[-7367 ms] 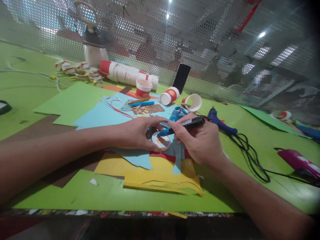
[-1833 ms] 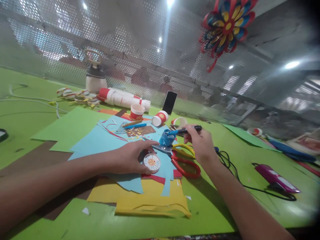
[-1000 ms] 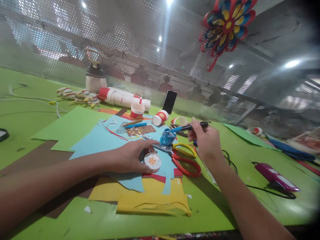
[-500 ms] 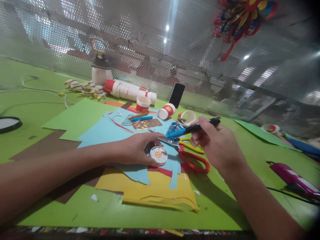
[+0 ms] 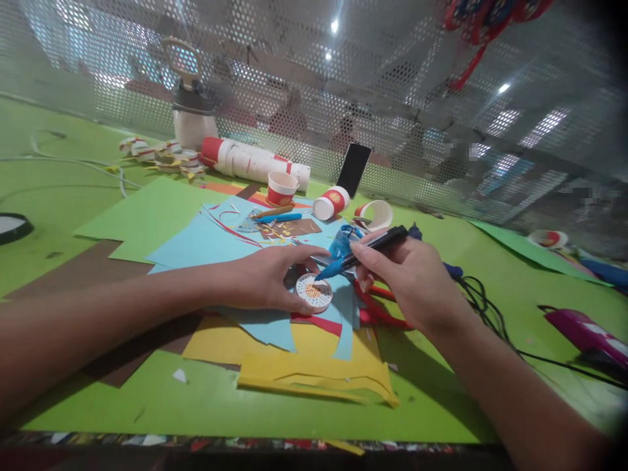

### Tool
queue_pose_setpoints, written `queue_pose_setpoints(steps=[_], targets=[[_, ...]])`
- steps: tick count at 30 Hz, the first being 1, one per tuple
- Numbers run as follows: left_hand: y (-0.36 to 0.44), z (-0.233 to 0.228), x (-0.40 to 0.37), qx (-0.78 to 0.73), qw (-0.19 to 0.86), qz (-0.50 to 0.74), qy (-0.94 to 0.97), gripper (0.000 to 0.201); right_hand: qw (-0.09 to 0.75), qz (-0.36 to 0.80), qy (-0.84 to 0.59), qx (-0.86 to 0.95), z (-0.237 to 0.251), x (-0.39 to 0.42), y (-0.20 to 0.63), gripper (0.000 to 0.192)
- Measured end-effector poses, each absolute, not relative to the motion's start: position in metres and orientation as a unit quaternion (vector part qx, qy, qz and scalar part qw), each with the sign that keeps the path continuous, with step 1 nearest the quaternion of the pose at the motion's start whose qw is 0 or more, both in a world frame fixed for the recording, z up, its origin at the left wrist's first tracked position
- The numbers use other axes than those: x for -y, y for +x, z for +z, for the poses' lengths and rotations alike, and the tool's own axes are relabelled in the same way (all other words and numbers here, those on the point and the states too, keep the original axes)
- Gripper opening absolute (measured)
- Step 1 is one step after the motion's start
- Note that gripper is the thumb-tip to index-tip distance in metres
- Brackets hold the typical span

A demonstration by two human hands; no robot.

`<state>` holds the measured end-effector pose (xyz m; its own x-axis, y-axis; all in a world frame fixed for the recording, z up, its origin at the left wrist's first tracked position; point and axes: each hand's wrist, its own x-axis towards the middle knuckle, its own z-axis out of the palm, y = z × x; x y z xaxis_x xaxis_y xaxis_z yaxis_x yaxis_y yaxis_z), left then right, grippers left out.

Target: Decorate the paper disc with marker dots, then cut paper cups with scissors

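Right grip pinching brush; left grip pinching white disc.

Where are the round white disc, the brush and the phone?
Disc (image 5: 314,292), head view, its dotted top face.
Brush (image 5: 380,241), head view, black handle.
Phone (image 5: 354,169), head view, dark screen.
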<state>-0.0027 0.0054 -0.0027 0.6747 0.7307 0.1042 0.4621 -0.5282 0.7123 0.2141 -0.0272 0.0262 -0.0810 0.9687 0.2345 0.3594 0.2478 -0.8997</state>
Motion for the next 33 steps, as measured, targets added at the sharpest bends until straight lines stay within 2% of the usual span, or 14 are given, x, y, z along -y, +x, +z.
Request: queue_pose_setpoints(steps=[33], targets=[[-0.0036,-0.0031,-0.0061,-0.342,0.337,0.201,0.854,0.080,0.409,0.298,-0.528,0.682,0.0240,0.0315,0.2065,0.025]])
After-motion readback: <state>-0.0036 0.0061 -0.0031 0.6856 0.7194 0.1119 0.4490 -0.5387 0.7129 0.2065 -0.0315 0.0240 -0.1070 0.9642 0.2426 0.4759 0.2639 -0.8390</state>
